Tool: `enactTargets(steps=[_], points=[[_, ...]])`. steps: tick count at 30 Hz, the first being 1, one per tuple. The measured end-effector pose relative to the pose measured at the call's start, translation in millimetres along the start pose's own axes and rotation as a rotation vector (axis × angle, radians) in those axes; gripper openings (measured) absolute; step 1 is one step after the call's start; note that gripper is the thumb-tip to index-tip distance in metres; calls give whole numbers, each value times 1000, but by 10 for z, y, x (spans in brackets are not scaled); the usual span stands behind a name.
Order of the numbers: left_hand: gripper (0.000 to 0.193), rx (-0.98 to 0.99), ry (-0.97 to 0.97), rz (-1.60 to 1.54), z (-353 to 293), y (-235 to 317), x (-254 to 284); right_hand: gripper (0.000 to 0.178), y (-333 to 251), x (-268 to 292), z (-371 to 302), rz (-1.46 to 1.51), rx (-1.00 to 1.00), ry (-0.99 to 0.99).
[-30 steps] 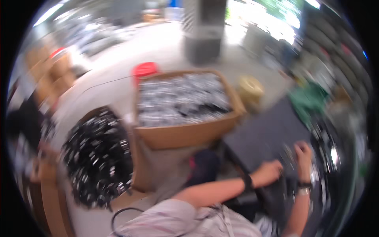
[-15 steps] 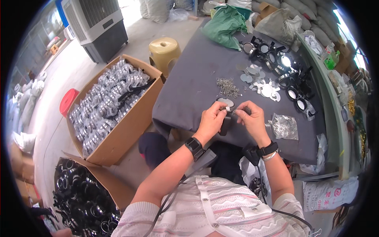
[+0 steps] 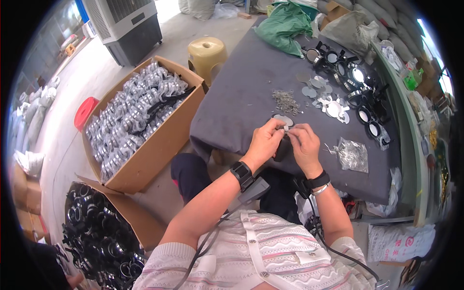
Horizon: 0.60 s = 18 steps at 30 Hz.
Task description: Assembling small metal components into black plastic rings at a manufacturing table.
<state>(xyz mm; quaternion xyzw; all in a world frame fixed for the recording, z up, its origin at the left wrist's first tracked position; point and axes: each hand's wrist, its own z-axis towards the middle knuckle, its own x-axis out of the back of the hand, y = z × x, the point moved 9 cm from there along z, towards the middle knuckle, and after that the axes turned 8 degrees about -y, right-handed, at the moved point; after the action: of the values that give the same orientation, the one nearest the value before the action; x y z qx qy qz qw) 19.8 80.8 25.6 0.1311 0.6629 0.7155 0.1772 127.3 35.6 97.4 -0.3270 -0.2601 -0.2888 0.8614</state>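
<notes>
My left hand (image 3: 265, 144) is closed, its thumb and fingers pinching a black part with a round silver face (image 3: 284, 119) at the table's near edge. The black tail (image 3: 283, 151) of that part hangs down between my hands. My right hand (image 3: 305, 147) is also closed, its fingertips meeting the left ones at a small pale piece (image 3: 286, 128). What the right fingers grip is mostly hidden. Just beyond lies a heap of small metal pieces (image 3: 285, 101), with loose silver discs (image 3: 316, 87) and white discs (image 3: 333, 109) to its right.
Black ring-shaped parts (image 3: 355, 92) crowd the table's right side, near a clear bag of metal pieces (image 3: 353, 155). A green bag (image 3: 285, 29) sits at the back. Left are cartons of wrapped parts (image 3: 137, 118) and black parts (image 3: 99, 237), and a yellow stool (image 3: 208, 57). Another person's hand (image 3: 75, 280) shows lower left.
My right hand has come in leftward, so its fingertips now touch the left ones over the black part. The whole view has shifted slightly.
</notes>
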Motion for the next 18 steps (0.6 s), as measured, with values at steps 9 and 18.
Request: enactTargets(steps=[9,18], points=[[21,-21,-18,-66,23,-57,-57,12,24,25,10,53,-27,-15],[16,-3,59,-56,29,-110,0,10,67,97,-51,132,-188,-13]])
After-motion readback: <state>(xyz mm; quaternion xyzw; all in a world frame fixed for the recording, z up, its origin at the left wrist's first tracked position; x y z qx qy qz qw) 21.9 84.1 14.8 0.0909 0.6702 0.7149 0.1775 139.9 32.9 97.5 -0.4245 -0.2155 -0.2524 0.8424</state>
